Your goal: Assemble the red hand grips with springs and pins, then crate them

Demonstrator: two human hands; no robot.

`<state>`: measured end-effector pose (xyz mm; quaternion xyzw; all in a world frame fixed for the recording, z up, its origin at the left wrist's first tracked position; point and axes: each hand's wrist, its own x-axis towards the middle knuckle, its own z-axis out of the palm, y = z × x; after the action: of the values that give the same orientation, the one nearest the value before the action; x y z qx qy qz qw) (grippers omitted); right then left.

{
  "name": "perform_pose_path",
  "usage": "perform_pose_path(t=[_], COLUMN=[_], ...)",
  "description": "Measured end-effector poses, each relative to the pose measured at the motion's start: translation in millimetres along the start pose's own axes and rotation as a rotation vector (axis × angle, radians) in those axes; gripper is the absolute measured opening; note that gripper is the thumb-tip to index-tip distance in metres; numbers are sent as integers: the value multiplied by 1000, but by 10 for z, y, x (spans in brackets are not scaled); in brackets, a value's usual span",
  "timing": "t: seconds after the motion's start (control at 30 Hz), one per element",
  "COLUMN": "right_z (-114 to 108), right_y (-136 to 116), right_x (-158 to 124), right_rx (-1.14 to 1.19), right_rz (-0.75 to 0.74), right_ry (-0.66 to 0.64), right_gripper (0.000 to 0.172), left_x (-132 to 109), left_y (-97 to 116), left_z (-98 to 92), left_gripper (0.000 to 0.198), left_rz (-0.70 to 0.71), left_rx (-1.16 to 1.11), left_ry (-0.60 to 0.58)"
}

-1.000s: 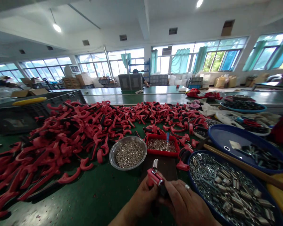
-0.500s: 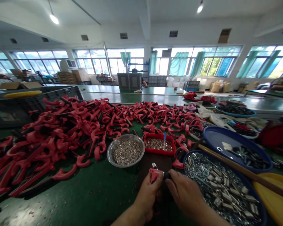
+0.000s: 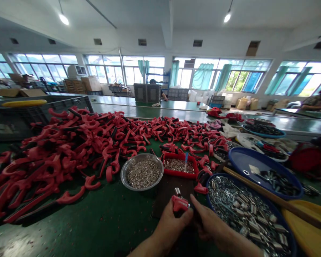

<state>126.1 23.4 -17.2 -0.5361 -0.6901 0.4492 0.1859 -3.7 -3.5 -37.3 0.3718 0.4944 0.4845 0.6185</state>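
Note:
My left hand (image 3: 173, 223) is closed around a red plastic clamp part (image 3: 180, 203), its thumb pressed along the near side. A shiny metal cylinder (image 3: 178, 192) sticks up from the top of the part, and a small metal end shows at its right side. Just to the right is my right hand (image 3: 210, 219), its index finger stretched toward the part and nothing visible in its grip. Its lower fingers are partly in shadow. Both hands are over a dark board (image 3: 166, 194) on the green table.
Red and black clamp parts (image 3: 77, 142) are heaped at left and behind. Ahead stand a metal bowl (image 3: 123, 178) of small fasteners and a red tray (image 3: 180, 176) of pins. At right are a blue basin (image 3: 209, 200) of springs, a blue plate (image 3: 240, 153) and a wooden stick (image 3: 273, 196).
My right hand has come away from the black piece it was gripping beside the clamp part. My left hand has tilted the red part, which now faces more toward me.

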Motion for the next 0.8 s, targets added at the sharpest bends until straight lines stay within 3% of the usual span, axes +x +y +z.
perform_pose_path(t=[0.1,0.17,0.27,0.3,0.4,0.47,0.6,0.67,0.73,0.8], right_z=[79,41,-164,-246,-396,-356,-108,-128,-375,-838], right_y=[55,56,20,12,50,133,285,288,275,325], right_x=[-39,-75,-87,-72,26,113,214,186,111,18], right_rx=[113,88,-128,-186,-277,-334,-621,-710,-748,-839], right_rz=[216,200,-103,-218,-452,-434,-291,-298,-332,-286], right_ry=[-164,-149,112,143,14,-5,258,304,359,534], right_gripper=[61,58,46,43,34,28,22,19,21,28], left_x=[8,11,10,16,90,193,406,473,551,698], left_y=[12,38,165,232,428,485,401,382,457,613], left_z=[-41,-86,-161,-184,-228,-236,-246,-268,-294,-302], left_gripper=[46,42,41,44,53,60,73,84,91,78], left_rz=[198,262,322,328,333,355,457,512,538,489], left_rx=[329,515,738,820,1162,1419,1754,1807,1781,1732], left_ry=[23,-42,-216,-270,-364,-344,-189,-182,-253,-280])
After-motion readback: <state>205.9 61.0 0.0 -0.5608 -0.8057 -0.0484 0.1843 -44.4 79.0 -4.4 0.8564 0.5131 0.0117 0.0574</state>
